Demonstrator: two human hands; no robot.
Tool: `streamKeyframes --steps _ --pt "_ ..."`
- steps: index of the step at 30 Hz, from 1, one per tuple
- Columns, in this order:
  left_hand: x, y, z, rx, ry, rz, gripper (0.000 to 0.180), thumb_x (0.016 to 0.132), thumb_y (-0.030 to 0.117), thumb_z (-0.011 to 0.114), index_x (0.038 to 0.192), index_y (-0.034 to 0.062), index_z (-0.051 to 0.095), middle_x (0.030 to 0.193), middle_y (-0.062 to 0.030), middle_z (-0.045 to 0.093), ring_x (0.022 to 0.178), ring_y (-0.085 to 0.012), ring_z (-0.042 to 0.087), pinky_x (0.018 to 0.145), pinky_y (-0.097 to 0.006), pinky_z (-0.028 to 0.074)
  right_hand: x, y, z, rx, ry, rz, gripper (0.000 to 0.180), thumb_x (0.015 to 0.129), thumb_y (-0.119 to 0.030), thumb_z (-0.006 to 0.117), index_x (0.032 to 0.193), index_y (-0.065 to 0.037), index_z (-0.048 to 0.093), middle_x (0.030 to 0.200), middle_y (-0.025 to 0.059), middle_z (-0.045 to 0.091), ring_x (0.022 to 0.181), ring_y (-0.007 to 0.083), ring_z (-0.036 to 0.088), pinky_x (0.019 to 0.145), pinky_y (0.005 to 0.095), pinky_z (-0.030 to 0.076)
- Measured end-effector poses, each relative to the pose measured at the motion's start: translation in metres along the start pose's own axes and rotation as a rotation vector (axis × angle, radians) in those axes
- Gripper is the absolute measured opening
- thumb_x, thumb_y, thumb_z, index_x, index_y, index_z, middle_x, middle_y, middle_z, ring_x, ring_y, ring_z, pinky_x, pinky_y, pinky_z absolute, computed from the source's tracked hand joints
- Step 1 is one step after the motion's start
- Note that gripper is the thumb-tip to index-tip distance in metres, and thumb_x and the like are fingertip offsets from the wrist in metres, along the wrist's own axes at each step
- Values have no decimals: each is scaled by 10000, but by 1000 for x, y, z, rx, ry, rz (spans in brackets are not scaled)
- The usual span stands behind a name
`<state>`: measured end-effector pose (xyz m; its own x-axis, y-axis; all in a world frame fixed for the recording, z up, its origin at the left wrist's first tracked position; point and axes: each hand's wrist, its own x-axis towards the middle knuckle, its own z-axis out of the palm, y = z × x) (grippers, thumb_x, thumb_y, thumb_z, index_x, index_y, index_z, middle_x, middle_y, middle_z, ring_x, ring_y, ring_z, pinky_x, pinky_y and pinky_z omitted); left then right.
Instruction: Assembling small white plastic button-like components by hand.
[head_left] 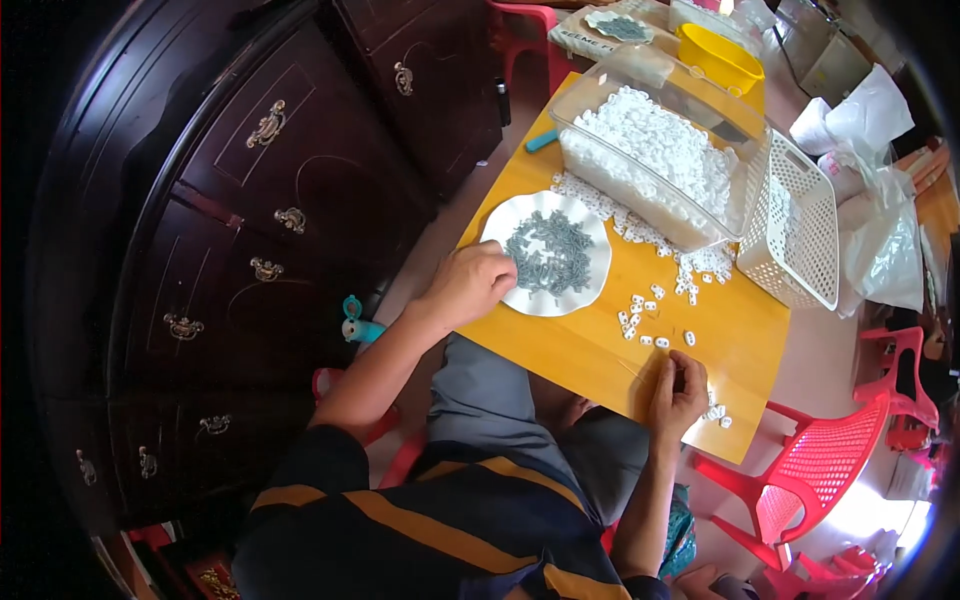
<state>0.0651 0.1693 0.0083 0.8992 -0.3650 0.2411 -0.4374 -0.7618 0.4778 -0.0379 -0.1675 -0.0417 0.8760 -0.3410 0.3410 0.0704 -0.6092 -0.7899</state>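
My left hand (468, 284) reaches onto the near edge of a white scalloped plate (590, 238) that holds several small grey screws (550, 255); its fingers curl at the pile, and I cannot tell if they pinch one. My right hand (676, 392) rests near the front edge of the yellow table (580, 345), fingers bent around something small that I cannot make out. Several small white plastic pieces (645, 315) lie loose on the table between the plate and my right hand. A few more white pieces (718, 413) sit beside my right hand.
A clear plastic tub (650, 150) full of white pieces stands at the back of the table, a white perforated basket (795, 225) to its right, a yellow bowl (717, 55) behind. A dark wooden cabinet (250, 200) fills the left. Red plastic chairs (815, 470) stand at the right.
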Motion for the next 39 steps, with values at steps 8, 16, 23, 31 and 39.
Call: streamKeyframes --steps 8,16,23,31,39 --pt "17 23 19 8 37 53 65 838 111 721 866 68 681 858 -89 652 794 -312 664 680 -422 528 0 4 -4 -48 30 -54 103 913 -9 669 1012 12 689 903 122 665 793 210 642 725 300 511" --pt "9 98 64 -222 -122 244 80 870 121 709 875 48 679 854 -96 649 781 -302 667 685 -400 540 1 -3 1 7 67 -13 125 891 1 676 1014 11 698 865 126 673 698 193 645 641 292 513" --pt "61 121 114 -153 -57 336 87 873 134 663 826 61 654 834 -112 626 756 -339 663 650 -456 536 -1 0 0 35 54 23 113 912 -8 672 1021 18 688 868 88 657 770 147 628 713 268 508" --pt "81 119 136 -19 -105 318 108 842 147 676 775 66 652 839 -130 645 754 -360 674 658 -481 543 1 -1 -4 70 96 22 110 889 -4 693 999 0 696 836 119 655 662 180 629 623 284 504" --pt "95 121 136 112 -229 381 105 837 153 654 834 52 680 868 -140 679 783 -362 687 687 -488 551 5 -8 -8 50 47 6 122 878 -4 688 999 -11 695 828 134 643 678 224 647 630 315 515"
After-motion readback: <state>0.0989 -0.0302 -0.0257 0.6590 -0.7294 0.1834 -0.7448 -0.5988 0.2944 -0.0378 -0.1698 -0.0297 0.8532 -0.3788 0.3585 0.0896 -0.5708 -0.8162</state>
